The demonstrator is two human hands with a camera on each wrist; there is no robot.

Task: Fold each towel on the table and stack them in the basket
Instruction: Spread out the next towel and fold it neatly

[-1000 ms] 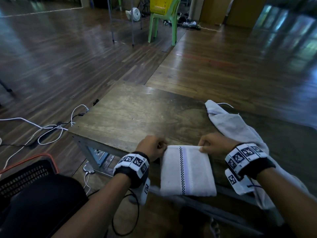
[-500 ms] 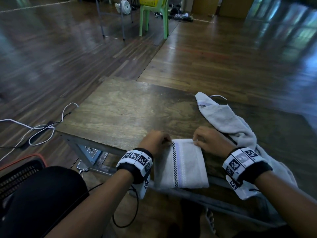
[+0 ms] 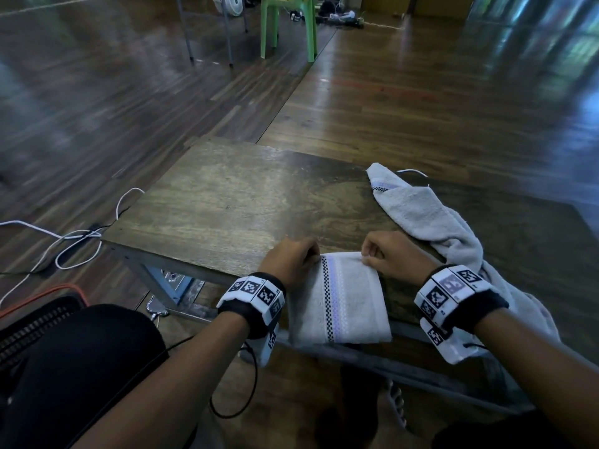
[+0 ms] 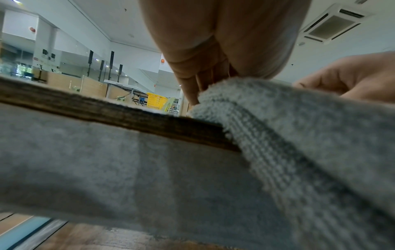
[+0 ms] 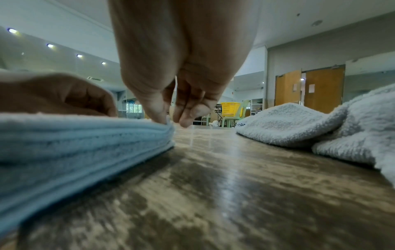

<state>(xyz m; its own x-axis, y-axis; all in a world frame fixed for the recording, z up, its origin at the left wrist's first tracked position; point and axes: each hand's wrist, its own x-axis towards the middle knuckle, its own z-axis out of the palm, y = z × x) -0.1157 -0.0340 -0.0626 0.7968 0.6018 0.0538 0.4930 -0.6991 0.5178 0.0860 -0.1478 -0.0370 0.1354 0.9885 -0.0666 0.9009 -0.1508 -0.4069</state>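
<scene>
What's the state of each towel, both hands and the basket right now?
folded towel: folded, flat, near edge hanging over the table front.
second towel: unfolded, crumpled on the table's right side.
left hand: fingers curled, pinching the folded towel's far left corner.
right hand: pinching its far right corner.
basket: on the floor at left, contents hidden.

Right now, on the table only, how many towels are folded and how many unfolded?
Folded towel, pinched at its far corners by both hands (left hand, right hand): 1
Unfolded towel, lying crumpled to the right: 1
Total: 2
</scene>
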